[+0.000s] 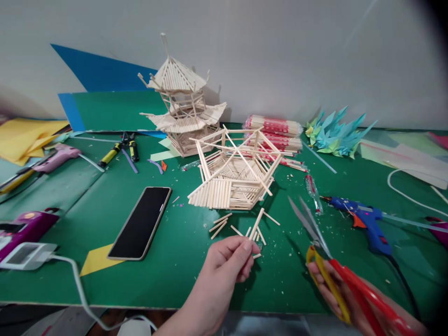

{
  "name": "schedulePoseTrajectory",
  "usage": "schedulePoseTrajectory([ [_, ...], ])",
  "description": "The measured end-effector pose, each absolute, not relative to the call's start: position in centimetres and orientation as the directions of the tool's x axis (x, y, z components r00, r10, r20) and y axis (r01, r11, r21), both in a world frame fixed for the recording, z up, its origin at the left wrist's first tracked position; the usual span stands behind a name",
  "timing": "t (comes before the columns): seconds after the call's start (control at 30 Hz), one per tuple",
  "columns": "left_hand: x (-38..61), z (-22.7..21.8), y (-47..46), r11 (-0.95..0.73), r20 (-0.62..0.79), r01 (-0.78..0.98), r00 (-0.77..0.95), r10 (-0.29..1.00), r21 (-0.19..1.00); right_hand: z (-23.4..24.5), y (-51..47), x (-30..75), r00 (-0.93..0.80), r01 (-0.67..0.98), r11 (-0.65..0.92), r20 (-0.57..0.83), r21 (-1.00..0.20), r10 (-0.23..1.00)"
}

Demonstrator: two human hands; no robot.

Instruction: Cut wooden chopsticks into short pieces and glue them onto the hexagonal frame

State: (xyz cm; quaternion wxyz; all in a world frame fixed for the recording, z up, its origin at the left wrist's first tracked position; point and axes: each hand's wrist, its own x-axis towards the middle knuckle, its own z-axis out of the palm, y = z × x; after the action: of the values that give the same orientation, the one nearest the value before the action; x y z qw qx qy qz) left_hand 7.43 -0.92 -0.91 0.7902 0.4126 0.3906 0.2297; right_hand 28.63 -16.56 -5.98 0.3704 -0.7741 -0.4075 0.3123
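Between thumb and fingers, my left hand [229,263] pinches a short wooden stick [258,220] that points up and away. Several cut stick pieces [220,224] lie on the table just beyond it. My right hand [353,298] is closed round the red and yellow handles of a pair of scissors [317,233], whose blades are slightly apart with nothing between them. In front of both hands stands an open stick frame [234,172], one sloped side covered with sticks laid side by side. Behind it rises a finished-looking stick pagoda [182,102] with tiered roofs.
A blue glue gun [364,217] lies to the right, its cable running towards the front edge. A phone [142,224] rests left of centre on yellow paper. Packs of sticks [273,128] and folded blue paper [339,133] are at the back. Pliers [121,149] and a pink glue gun [58,157] lie left.
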Motion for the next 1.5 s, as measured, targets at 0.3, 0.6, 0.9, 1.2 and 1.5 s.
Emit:
schedulePoseTrajectory([
  [0.3, 7.5, -0.9, -0.8, 0.485, -0.395, -0.011, 0.565, 0.725, 0.874, -5.1, -16.0, 26.2, 0.277, 0.661, -0.251, -0.081, -0.707, 0.958],
  [0.6, 7.0, -1.0, -0.6, 0.225, -0.241, 0.098, 0.565, 0.789, 0.969, -4.0, -14.9, 24.5, 0.164, 0.85, -0.161, -0.039, -0.502, 0.986],
  [0.9, 6.8, -0.9, -0.8, 0.021, -0.139, 0.199, 0.597, 0.79, 0.98, -2.7, -13.6, 24.0, 0.104, 0.861, -0.123, -0.066, -0.494, 0.992],
  [1.2, 6.2, -1.2, -0.7, -0.185, 0.022, 0.168, 0.678, 0.735, 0.968, -1.9, -12.8, 23.5, 0.076, 0.804, -0.151, -0.152, -0.575, 0.985],
  [1.5, 6.1, -1.4, -1.1, -0.403, 0.198, 0.142, 0.695, 0.691, 0.904, -4.7, -13.7, 22.9, 0.19, 0.594, -0.394, -0.354, -0.701, 0.916],
])
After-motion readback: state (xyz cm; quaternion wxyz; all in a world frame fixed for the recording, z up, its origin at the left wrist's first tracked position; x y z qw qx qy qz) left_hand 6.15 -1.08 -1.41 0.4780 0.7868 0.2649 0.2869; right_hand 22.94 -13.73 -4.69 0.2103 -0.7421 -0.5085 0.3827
